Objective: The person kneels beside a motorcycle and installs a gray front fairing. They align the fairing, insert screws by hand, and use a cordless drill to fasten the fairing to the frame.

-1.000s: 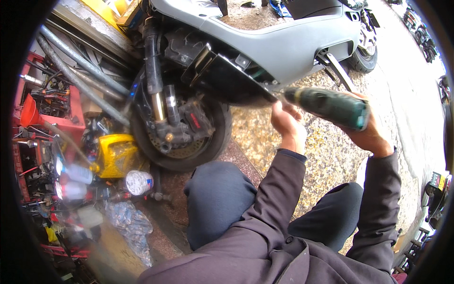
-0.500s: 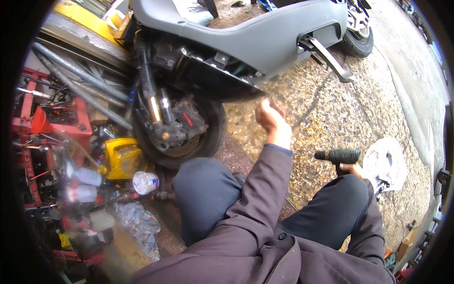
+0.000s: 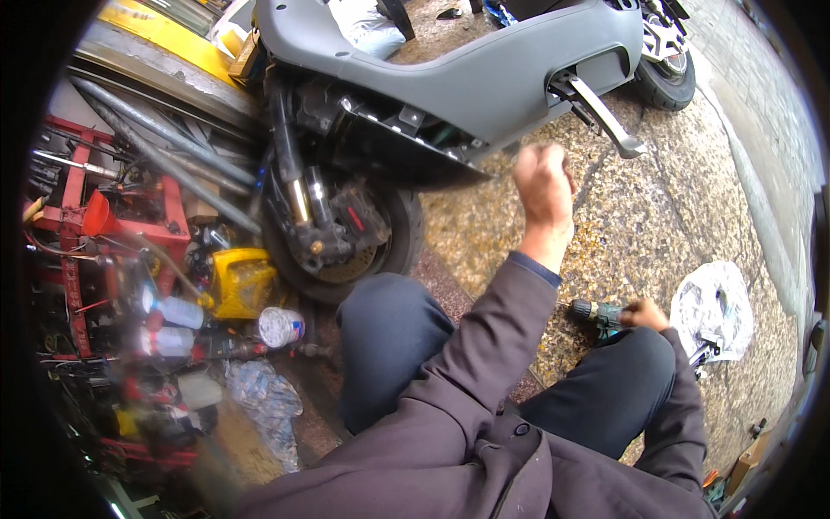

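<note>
Raised beside the grey scooter [image 3: 484, 78], my left hand [image 3: 546, 186] has its fingers curled closed; whatever they may hold is hidden. It is near the end of the black lower panel [image 3: 406, 151] under the scooter's grey body, with the front wheel [image 3: 402, 242] further left. By my right knee, my right hand [image 3: 644, 316] is closed at the rear of a green and black drill [image 3: 596, 313]. The drill's chuck points left, low over the pebbled ground, and its grip is mostly hidden behind my knee.
A white plastic bag [image 3: 713, 303] lies right of the drill. The scooter's kickstand [image 3: 609, 121] sticks out above. At left, a red metal frame [image 3: 78, 199], a yellow container [image 3: 242, 281], a white tub [image 3: 281, 327], spray cans and crumpled plastic [image 3: 264, 402] crowd together.
My left hand has moved right and slightly up, away from the black panel's tip. The right hand has lowered the drill toward the ground and left. The whole view has shifted slightly.
</note>
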Tool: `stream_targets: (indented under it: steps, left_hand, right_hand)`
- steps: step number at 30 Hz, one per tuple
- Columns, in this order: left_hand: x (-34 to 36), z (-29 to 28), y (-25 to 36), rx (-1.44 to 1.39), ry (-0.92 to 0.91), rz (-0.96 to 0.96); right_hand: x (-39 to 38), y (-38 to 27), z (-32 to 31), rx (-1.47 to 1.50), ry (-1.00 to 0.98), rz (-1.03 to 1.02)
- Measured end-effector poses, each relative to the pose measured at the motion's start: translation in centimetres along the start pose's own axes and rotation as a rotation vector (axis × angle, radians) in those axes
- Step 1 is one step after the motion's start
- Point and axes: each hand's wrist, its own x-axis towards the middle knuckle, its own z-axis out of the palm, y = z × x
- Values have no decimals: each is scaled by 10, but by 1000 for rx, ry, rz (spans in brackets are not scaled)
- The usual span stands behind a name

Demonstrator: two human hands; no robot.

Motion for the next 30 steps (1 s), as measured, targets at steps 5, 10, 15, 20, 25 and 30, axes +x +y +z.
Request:
stream_targets:
  steps: [5,10,15,20,25,30]
  left_hand:
    - [22,41,84,280,-376,236]
    - [34,-13,148,886,-414,629]
    - [59,-133,208,1016,367,857]
    - [83,-205,225,656,501,436]
    - [90,-220,209,297,182,57]
    - [101,-209,192,252,113,117]
  right_hand:
    - [26,-175,-82,56,-158,-286]
    - [56,-317,-43,143,-151,-438]
    - [74,-352,8,672,-16,-425]
    - [92,-360,28,763,122,-528]
    - [105,-374,39,912,211,-561]
    - [114,-381,39,964,255,-541]
